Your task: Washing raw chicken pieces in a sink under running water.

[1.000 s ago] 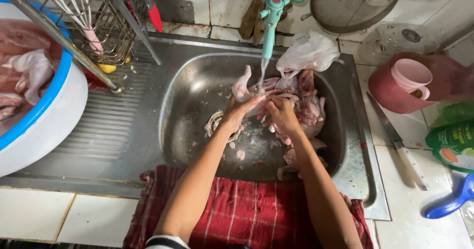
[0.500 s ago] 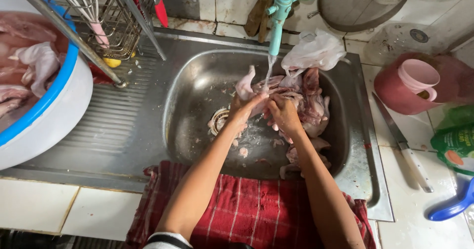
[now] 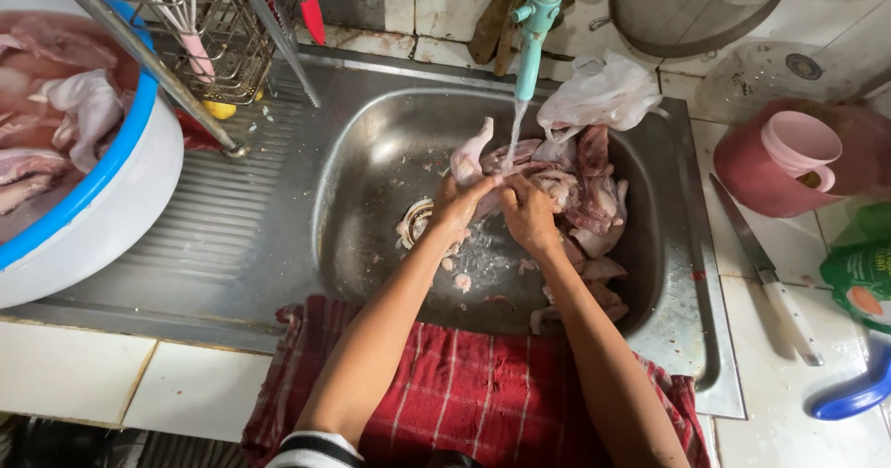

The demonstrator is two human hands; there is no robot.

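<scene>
Compared with a second ago, both hands have drawn closer together under the thin stream from the teal tap (image 3: 536,23), and the view has tipped slightly nearer the sink (image 3: 371,143); the raw chicken piece (image 3: 471,157) has hardly moved, so the rinsing looks to be mid-course, not finishing (a judgement only). The left hand (image 3: 457,205) is closed around the lower end of that piece, fingers wrapped narrow. The right hand (image 3: 529,216) is curled just beside it, touching the left at the fingertips and pressing on the same meat; whether it grips a separate scrap I cannot tell. The chicken piece stands roughly upright over the basin, its long axis running from the hands up toward the back wall, the pale narrow end pointing away from the person. More raw chicken pieces (image 3: 594,199) lie heaped on the right of the basin, below a crumpled plastic bag (image 3: 599,92). A knife (image 3: 766,269) lies on the worktop at right, near a pink jug (image 3: 784,157).
</scene>
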